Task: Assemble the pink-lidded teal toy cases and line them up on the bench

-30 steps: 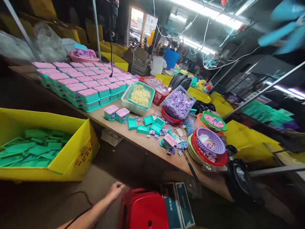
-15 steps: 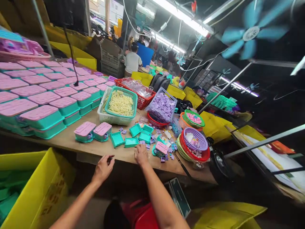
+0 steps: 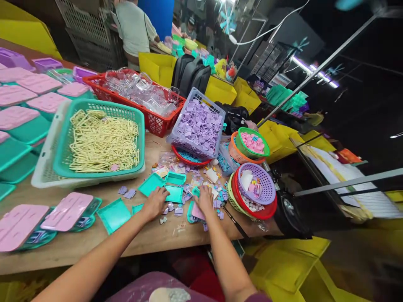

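My left hand (image 3: 155, 204) rests fingers-spread on a teal tray (image 3: 174, 193); right hand (image 3: 204, 200) covers a pink-lidded case (image 3: 194, 212), grip hidden. Both look light, rigid, thin; I judge the edges best.

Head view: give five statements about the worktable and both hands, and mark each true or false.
1. The left hand rests on a teal tray. True.
2. The green basket holds purple tiles. False: it holds pale yellow clips; the purple tiles fill the lavender basket.
3. The right hand lies among small loose parts. True.
4. The red basket holds pink lids. False: it holds clear plastic pieces.
5. Both hands are raised off the wooden table. False: both are down on it.
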Demonstrator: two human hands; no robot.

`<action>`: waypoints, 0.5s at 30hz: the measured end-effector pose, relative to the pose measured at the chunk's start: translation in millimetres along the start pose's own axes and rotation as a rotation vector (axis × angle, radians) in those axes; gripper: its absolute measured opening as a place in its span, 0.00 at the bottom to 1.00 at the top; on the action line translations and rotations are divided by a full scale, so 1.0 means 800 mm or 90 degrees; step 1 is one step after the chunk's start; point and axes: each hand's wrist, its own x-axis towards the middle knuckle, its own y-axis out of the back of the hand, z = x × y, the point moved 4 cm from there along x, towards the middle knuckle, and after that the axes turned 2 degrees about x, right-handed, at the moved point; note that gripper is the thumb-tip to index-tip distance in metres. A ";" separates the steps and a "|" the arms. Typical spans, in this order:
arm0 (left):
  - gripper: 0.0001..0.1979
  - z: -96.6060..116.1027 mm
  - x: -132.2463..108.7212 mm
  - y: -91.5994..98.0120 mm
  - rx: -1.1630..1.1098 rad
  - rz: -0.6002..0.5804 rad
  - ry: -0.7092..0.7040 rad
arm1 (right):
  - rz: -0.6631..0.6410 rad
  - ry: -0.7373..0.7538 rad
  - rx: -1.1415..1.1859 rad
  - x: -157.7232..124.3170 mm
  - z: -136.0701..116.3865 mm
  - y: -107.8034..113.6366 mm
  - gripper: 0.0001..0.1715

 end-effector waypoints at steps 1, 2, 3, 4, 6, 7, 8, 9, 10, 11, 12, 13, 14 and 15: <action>0.13 0.005 0.008 -0.009 0.016 -0.030 -0.011 | -0.001 -0.030 0.019 0.007 0.016 0.008 0.18; 0.13 0.008 0.014 -0.017 0.033 -0.058 -0.018 | -0.005 -0.051 0.044 0.015 0.029 0.014 0.15; 0.12 0.009 0.019 -0.024 0.048 -0.084 -0.025 | -0.004 -0.068 0.076 0.022 0.041 0.018 0.12; 0.12 0.009 0.023 -0.031 0.062 -0.108 -0.031 | 0.005 -0.084 0.113 0.029 0.050 0.023 0.10; 0.12 0.007 0.029 -0.039 0.086 -0.150 -0.049 | 0.051 -0.120 0.199 0.038 0.066 0.034 0.07; 0.12 0.006 0.032 -0.041 0.096 -0.169 -0.062 | 0.084 -0.141 0.246 0.038 0.073 0.041 0.06; 0.12 0.004 0.035 -0.042 0.104 -0.184 -0.076 | 0.120 -0.165 0.294 0.034 0.079 0.049 0.08; 0.13 0.003 0.038 -0.043 0.111 -0.198 -0.093 | 0.160 -0.190 0.344 0.025 0.086 0.058 0.10; 0.14 0.002 0.041 -0.043 0.116 -0.210 -0.108 | 0.203 -0.216 0.392 0.012 0.092 0.067 0.13; 0.15 0.001 0.045 -0.043 0.120 -0.219 -0.123 | 0.246 -0.242 0.439 -0.006 0.099 0.075 0.16; 0.16 -0.001 0.047 -0.044 0.125 -0.225 -0.137 | 0.292 -0.268 0.482 -0.028 0.106 0.083 0.19; 0.18 -0.003 0.050 -0.046 0.132 -0.227 -0.149 | 0.339 -0.295 0.519 -0.054 0.114 0.091 0.20; 0.19 -0.005 0.051 -0.048 0.142 -0.227 -0.159 | 0.386 -0.324 0.549 -0.083 0.124 0.098 0.21; 0.19 -0.008 0.052 -0.051 0.154 -0.223 -0.167 | 0.434 -0.355 0.570 -0.114 0.135 0.104 0.21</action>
